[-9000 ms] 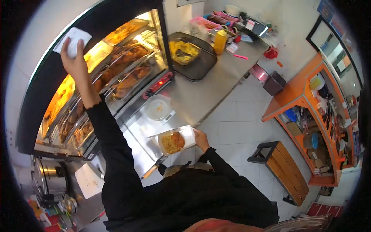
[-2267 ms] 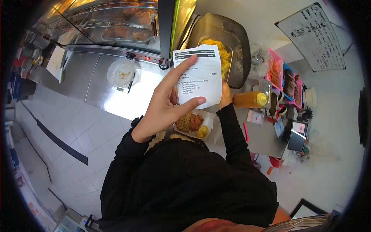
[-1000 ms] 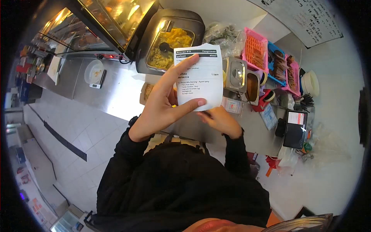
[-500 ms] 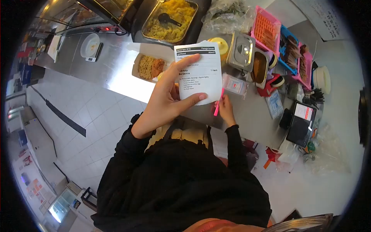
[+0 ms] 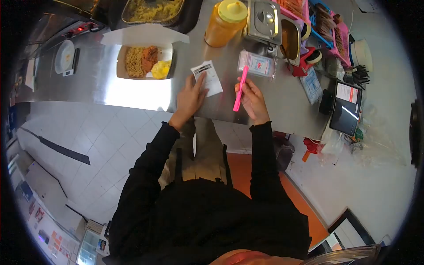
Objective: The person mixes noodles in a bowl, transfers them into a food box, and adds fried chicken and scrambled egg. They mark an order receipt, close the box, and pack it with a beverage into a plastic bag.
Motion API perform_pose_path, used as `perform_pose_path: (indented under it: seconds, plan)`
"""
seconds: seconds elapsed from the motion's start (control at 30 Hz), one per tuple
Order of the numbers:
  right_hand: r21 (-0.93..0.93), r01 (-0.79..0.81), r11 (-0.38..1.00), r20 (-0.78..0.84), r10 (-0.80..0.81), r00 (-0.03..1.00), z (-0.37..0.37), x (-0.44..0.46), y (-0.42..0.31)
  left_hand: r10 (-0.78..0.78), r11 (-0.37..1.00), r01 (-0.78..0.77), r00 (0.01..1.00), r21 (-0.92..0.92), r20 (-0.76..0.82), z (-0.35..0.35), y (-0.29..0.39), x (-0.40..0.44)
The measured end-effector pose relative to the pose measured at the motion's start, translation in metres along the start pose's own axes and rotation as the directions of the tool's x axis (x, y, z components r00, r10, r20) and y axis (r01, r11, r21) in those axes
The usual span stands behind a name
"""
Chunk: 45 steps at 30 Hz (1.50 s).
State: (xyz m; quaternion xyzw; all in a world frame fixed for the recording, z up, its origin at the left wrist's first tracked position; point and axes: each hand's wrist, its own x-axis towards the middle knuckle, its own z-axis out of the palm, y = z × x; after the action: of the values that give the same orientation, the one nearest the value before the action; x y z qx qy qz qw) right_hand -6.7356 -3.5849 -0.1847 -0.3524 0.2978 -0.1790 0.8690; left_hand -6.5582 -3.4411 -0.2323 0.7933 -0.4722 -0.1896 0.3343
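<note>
The printed paper slip (image 5: 210, 80) lies on the steel counter near its front edge. Fingers of my left hand (image 5: 191, 98) rest on the slip's left side, holding it against the counter. To the right, my right hand (image 5: 252, 99) is closed around a pink pen (image 5: 240, 90), which points up and slightly right above the counter. An open white box (image 5: 171, 57) with noodles (image 5: 134, 62), a reddish-brown piece of food (image 5: 149, 56) and yellow egg (image 5: 160, 69) stands to the left of the slip.
Behind the slip stands a yellow sauce bottle (image 5: 225, 24), with lidded steel containers (image 5: 263, 20) beside it. A plastic packet (image 5: 257, 64), a tablet (image 5: 346, 108) and pink baskets (image 5: 343, 42) are at the right. A scale with a bowl (image 5: 65, 56) sits far left.
My left hand has lowered the slip from in front of the camera to the counter. My right hand has raised the pink pen it picked up. The view has shifted, showing the box more fully.
</note>
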Motion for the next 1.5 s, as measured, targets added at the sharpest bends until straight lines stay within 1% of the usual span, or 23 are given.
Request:
perform_pose_path:
  seconds: [0.07,0.1,0.17,0.27,0.3,0.4,0.43,0.5,0.53,0.63,0.7,0.73,0.77,0.8,0.87,0.9,1.03,1.1,1.13,1.23,1.33,1.37,1.5]
  plan:
    - [0.16,0.045,0.986,0.007,-0.047,0.999,-0.006,0.009,0.008,0.18,0.956,-0.132,0.969,0.264,-0.169,0.0,-0.001,0.006]
    - [0.197,0.094,0.976,-0.04,-0.087,0.995,-0.002,0.013,0.011,0.259,0.928,-0.17,0.934,0.332,-0.247,0.003,-0.006,0.006]
    - [0.26,0.193,0.946,-0.131,-0.163,0.978,0.007,0.025,0.019,0.27,0.946,-0.228,0.947,0.229,-0.175,0.013,-0.015,0.004]
    - [-0.111,0.286,0.952,-0.157,-0.301,0.941,0.005,0.053,0.05,0.303,0.951,-0.297,0.95,0.087,-0.073,0.009,-0.006,0.007]
    - [-0.147,0.277,0.95,-0.136,-0.297,0.945,0.013,0.057,0.056,0.316,0.948,-0.315,0.948,0.042,-0.041,0.006,-0.002,0.007]
    - [0.01,0.326,0.945,-0.156,-0.32,0.934,0.035,0.065,0.079,0.299,0.939,-0.301,0.954,0.164,0.039,0.016,-0.017,0.009]
    - [0.1,0.301,0.948,-0.17,-0.282,0.944,0.043,0.065,0.078,0.33,0.92,-0.333,0.943,0.207,0.052,0.016,-0.019,0.008]
    - [0.295,0.239,0.925,-0.051,-0.234,0.971,0.042,0.071,0.077,0.39,0.87,-0.397,0.917,0.291,0.084,0.016,-0.02,0.007]
    - [0.385,0.197,0.902,0.012,-0.219,0.976,0.04,0.074,0.075,0.412,0.867,-0.414,0.908,0.276,0.069,0.015,-0.02,0.008]
    - [0.473,-0.005,0.881,0.286,-0.148,0.947,0.029,0.088,0.069,0.448,0.862,-0.449,0.892,0.235,0.06,0.014,-0.02,0.007]
    - [0.389,0.141,0.91,-0.083,-0.118,0.99,0.005,0.094,0.049,0.428,0.871,-0.438,0.899,0.223,0.094,0.012,-0.021,0.007]
    - [0.469,0.218,0.856,0.056,-0.275,0.96,-0.008,0.096,0.029,0.382,0.895,-0.398,0.917,0.202,0.115,0.011,-0.022,0.008]
    - [0.557,0.274,0.784,0.17,-0.431,0.886,-0.012,0.096,0.009,0.336,0.917,-0.358,0.931,0.178,0.143,0.01,-0.022,0.007]
    - [0.473,0.347,0.81,0.037,-0.412,0.911,0.001,0.093,-0.001,0.293,0.935,-0.32,0.939,0.15,0.178,0.009,-0.02,0.006]
    - [0.263,0.444,0.857,-0.232,-0.391,0.891,0.025,0.079,-0.014,0.272,0.942,-0.27,0.962,0.201,0.021,0.002,-0.013,0.01]
    - [0.177,0.446,0.877,-0.196,-0.413,0.89,0.022,0.072,-0.006,0.258,0.945,-0.239,0.964,0.224,-0.062,0.002,-0.01,0.011]
    - [0.26,0.357,0.897,-0.103,-0.342,0.934,-0.004,0.061,0.057,0.182,0.981,-0.17,0.974,0.098,-0.133,0.012,-0.021,0.012]
    - [0.171,0.351,0.92,-0.212,-0.314,0.926,0.001,0.059,0.08,0.113,0.994,-0.112,0.987,0.017,-0.116,0.012,-0.025,0.013]
    - [0.126,0.342,0.931,-0.267,-0.301,0.916,0.007,0.056,0.088,0.138,0.99,-0.133,0.986,0.053,-0.098,0.005,-0.022,0.015]
    - [0.09,0.34,0.936,-0.267,-0.306,0.914,0.009,0.05,0.095,0.168,0.981,-0.163,0.985,0.108,-0.041,-0.006,-0.024,0.015]
    - [0.017,0.334,0.942,-0.286,-0.316,0.905,0.015,0.046,0.095,0.18,0.977,-0.169,0.981,0.127,-0.075,-0.007,-0.021,0.017]
    - [-0.007,0.329,0.944,-0.296,-0.316,0.902,0.017,0.047,0.094,0.124,0.982,-0.113,0.99,0.151,-0.064,-0.004,-0.022,0.017]
    - [-0.136,0.363,0.922,-0.355,-0.387,0.851,0.024,0.048,0.1,0.148,0.98,-0.133,0.984,0.151,-0.096,-0.001,-0.026,0.017]
